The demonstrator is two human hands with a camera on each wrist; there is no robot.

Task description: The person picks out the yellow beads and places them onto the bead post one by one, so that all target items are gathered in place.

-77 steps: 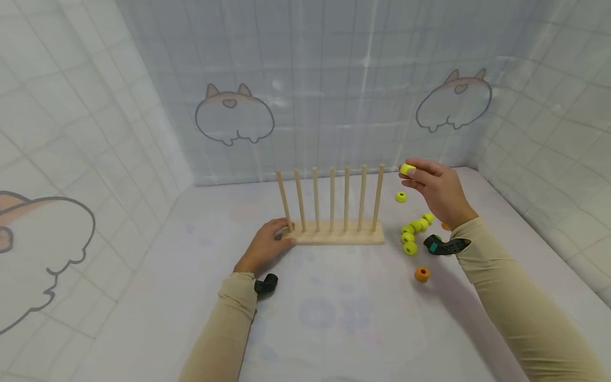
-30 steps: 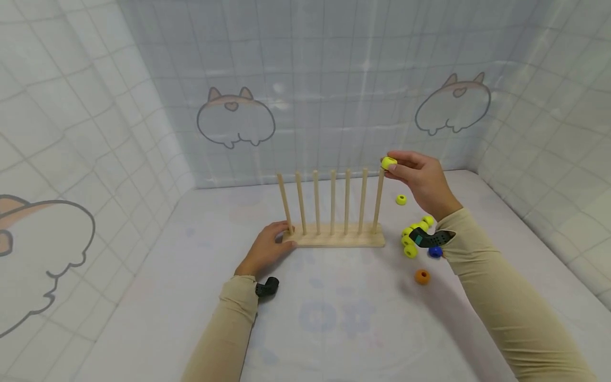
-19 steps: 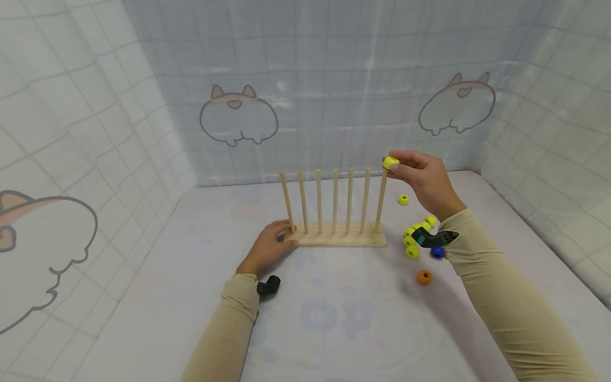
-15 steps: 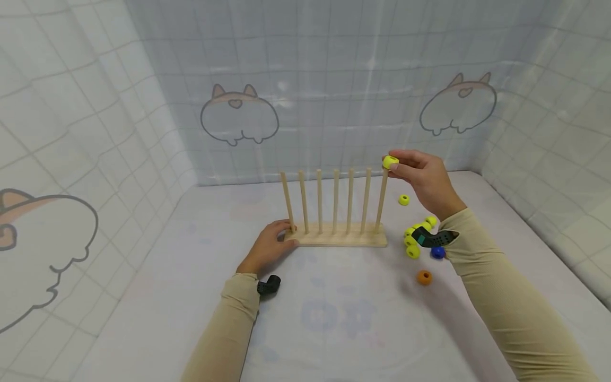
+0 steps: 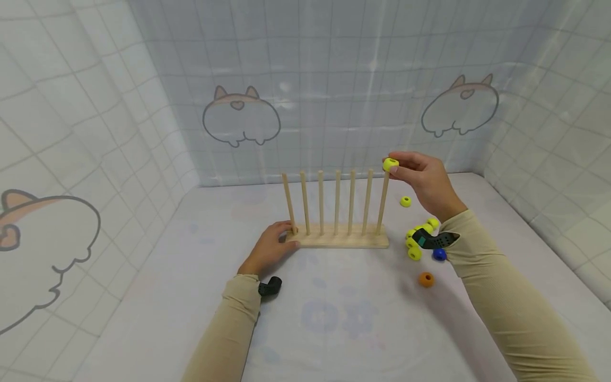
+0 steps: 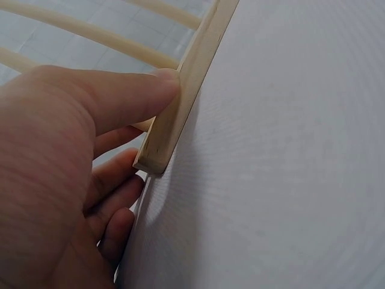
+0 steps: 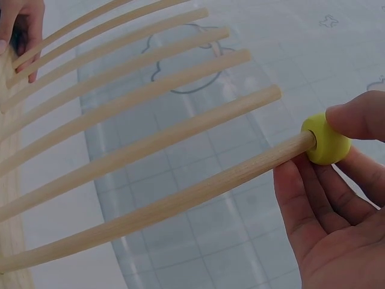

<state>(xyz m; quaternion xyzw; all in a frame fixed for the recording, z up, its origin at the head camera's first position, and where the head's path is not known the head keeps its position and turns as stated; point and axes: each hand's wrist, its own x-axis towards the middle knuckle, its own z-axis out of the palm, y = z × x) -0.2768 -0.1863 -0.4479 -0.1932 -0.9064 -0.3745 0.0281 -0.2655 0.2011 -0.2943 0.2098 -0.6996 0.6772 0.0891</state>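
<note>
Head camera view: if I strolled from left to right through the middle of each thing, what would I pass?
Big animal drawing, left hand, wooden rack, raised yellow bead, lone yellow bead, orange bead, blue bead.

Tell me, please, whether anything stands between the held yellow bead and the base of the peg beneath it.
Nothing visible does: the right hand pinches the yellow bead at the tip of the end peg, whose shaft is bare down to the wooden base.
</note>
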